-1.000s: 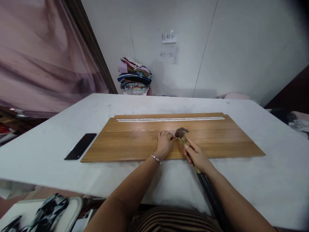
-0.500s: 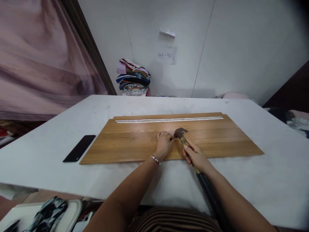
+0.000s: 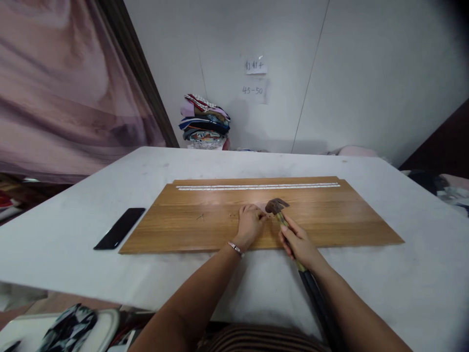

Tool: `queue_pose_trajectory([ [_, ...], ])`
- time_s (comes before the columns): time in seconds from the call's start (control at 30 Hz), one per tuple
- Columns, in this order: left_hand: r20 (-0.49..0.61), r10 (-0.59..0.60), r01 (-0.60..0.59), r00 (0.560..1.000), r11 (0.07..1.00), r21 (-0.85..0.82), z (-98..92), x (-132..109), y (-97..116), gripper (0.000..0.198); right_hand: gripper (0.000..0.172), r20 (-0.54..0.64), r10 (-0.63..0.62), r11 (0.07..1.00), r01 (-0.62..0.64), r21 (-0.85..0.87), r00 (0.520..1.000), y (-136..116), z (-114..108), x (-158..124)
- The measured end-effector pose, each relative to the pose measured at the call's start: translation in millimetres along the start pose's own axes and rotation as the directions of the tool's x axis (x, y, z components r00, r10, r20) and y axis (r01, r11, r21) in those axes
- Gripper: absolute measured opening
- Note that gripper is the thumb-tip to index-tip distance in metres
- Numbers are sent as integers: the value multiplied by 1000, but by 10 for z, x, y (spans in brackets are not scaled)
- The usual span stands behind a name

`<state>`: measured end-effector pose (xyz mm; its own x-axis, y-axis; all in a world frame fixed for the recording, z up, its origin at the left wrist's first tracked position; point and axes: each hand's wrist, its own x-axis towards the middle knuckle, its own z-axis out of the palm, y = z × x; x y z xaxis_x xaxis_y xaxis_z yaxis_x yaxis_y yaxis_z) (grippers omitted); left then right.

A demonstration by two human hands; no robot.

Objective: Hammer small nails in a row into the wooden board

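1. Hammer (image 3: 311, 288): it lay slantwise through the right grip (image 3: 298, 244), its metal head beyond the fingers and over the wooden board (image 3: 183, 239), its dark lower handle running back toward the person beside the right forearm.
2. The right grip was closed around the upper part of the handle, a little below the head.
3. The left grip (image 3: 250, 224) rested on the board with its fingers bent and drawn together, the tips just left of the hammer head; whether they pinched something small could not be told.
4. Thin nail-like pieces (image 3: 200, 217) lay on the board, left of the left grip.
5. The left wrist, wearing a bracelet (image 3: 235, 248), crossed the board's near edge.
6. To the right of the hammer head, bare wood reached the board's slanting right edge, with white tabletop (image 3: 73, 239) beyond.
7. Two white strips (image 3: 258, 187) ran along the far edge, well apart from the head.
8. A black flat object (image 3: 120, 229) lay on the tabletop near the board's left edge.
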<state>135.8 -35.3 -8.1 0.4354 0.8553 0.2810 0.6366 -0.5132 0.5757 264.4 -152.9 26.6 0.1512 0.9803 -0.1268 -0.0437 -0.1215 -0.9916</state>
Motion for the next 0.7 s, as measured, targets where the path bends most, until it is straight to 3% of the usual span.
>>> queue_pose_trajectory([
  [0.23, -47, -34, 33, 998, 999, -25, -69, -36, 48, 18, 63, -2, -2, 1000, 2, -8, 1000, 30, -14, -7],
  [0.43, -217, -41, 19, 975, 994, -104, -142, -82, 29, 31, 65, -16, -1, 1000, 1, -5, 1000, 27, -2, -2],
  [0.57, -267, -71, 44, 961, 993, -106, -359, -53, -168, 31, 63, -1, 33, 998, -33, -46, 999, -2, 11, -16],
  [0.7, -286, -91, 96, 954, 995, 3, -714, 8, -531, 26, 62, 0, 5, 999, -5, -36, 1000, -30, 2, -33],
])
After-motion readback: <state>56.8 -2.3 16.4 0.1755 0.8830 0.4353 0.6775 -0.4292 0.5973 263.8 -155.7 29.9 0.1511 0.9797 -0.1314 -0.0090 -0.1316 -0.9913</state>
